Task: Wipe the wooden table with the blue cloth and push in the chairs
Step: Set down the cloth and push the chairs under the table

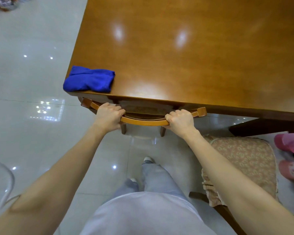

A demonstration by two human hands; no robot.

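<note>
chair (143, 122): seat tucked beneath the wooden surface (185, 53), curved back rail just outside its near edge. left hand (108, 117) and right hand (181, 122) each clenched around that rail, apart. blue cloth (89, 79) folded on the surface corner, just beyond the left hand. glossy pale tile floor (29, 82) all around; a second, cushioned chair (241, 167) beside the right forearm.

No text, label, brand, number or sign can be read anywhere in this view. The desk (193, 56), the blue cloth (89, 79) and the chair (143, 122) carry no lettering.
</note>
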